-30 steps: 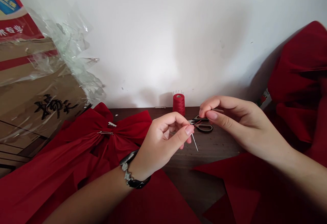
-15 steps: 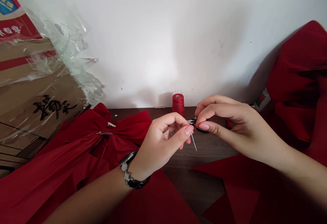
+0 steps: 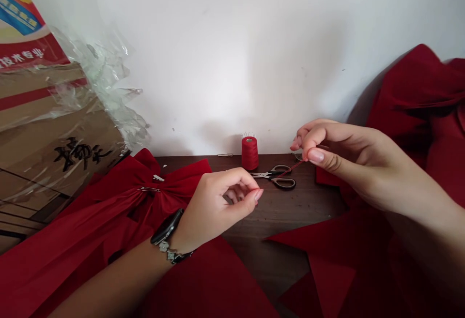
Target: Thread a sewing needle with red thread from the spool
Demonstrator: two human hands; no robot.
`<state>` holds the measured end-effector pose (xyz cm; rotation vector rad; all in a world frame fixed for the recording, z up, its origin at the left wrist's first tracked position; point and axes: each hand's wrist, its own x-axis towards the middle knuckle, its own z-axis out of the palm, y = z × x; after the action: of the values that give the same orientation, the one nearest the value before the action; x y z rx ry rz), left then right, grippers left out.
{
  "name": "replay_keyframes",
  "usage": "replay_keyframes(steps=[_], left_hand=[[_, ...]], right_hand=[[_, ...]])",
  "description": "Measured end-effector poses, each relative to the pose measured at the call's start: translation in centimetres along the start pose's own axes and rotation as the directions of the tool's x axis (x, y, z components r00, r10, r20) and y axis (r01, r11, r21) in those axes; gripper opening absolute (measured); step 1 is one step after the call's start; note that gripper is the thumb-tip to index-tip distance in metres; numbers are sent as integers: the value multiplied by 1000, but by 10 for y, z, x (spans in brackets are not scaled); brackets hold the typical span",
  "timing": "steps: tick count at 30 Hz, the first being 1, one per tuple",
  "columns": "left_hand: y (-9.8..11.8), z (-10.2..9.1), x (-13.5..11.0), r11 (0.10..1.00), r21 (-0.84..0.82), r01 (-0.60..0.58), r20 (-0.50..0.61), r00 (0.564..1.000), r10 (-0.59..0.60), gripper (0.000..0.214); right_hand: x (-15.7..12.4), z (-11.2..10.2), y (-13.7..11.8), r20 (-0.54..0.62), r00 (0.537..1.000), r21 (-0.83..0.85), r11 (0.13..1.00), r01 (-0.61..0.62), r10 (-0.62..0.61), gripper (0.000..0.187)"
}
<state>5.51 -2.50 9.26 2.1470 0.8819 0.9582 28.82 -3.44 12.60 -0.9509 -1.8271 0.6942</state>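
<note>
The right hand's grip point(image 3: 348, 163) is closed, pinching red thread point(image 3: 292, 167) above black-handled scissors point(image 3: 279, 177) on the wooden counter point(image 3: 308, 211). The left hand's grip point(image 3: 218, 206) curls shut beside a red fabric bow point(image 3: 174, 187), nothing showing in it. A red thread spool point(image 3: 250, 153) stands behind. A cardboard box point(image 3: 82, 134) bears large black Chinese characters, not clearly legible
</note>
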Motion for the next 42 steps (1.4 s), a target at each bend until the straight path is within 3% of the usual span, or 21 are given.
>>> replay_keyframes(steps=[4,9,15,19,23,26,31,36,39,42], left_hand=[[8,-12,-8,999,38,-14,-18,1000,14,9],[25,-14,-12,994,97,-48,-34,998,52,10],[36,-4,-12,997,-60,-45,20,999,46,8],[38,2,-11,997,-76,-2,44,999,5,4],[41,9,-10,999,-51,11,57,998,-8,5],[43,14,-9,988,-141,55,98,994,-41,5],[40,18,-6,879,-400,260,289,946,-148,10],[35,20,-1,602,-567,562,580,791,-193,19],[37,21,0,480,-639,601,557,792,-249,27],[40,20,-1,493,-626,604,534,793,-294,28]], right_hand=[[-4,-5,-5,-6,1000,79,996,-27,28,17],[-8,2,-12,83,988,328,933,-148,128,22],[-15,10,-22,110,984,550,816,-179,141,19],[-20,9,-30,49,993,575,810,-120,112,16],[-22,11,-32,69,994,567,817,-104,79,15],[-23,13,-31,90,994,575,812,-104,64,15],[-24,11,-32,100,995,607,791,-79,23,14],[-25,7,-32,64,998,612,790,-40,1,10],[-24,5,-31,32,999,598,801,-29,12,11],[-23,3,-30,8,1000,589,808,-23,23,10]])
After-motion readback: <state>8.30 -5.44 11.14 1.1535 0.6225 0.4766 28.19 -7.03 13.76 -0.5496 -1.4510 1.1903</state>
